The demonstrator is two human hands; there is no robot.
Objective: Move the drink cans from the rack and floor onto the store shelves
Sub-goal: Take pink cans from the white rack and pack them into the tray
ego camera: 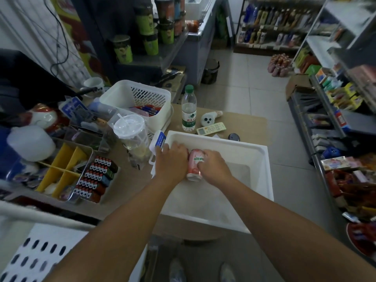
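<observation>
Both arms are down in the white foam box (263, 169) on the counter, and there it is: the pink Mirinda can (195, 166), lying on its side in the box's far left corner with its silver end pointing back toward me. My right hand (212, 168) is curled over the can's right flank, thumb on the label, gripping it. A can on its side rolls, so I take it across the body rather than by the end. My left hand (172, 160) sits tight against the can's other side, knuckles up, fingers dipped toward the box's left wall. Whether they're closed round something of their own down there or just steadying, I can't tell, because the back of the hand hides it. A sliver of red shows at its edge, maybe a second can, maybe not. Beyond the box's far rim stand a water bottle (188, 110) and a remote (211, 128); off its left, a white basket (126, 94) and a lidded plastic cup (131, 131). The store shelves (333, 110) run well off to the box's right, across the aisle, so by my reckoning this is the pick-up: lift clear of the rim, then carry over.
</observation>
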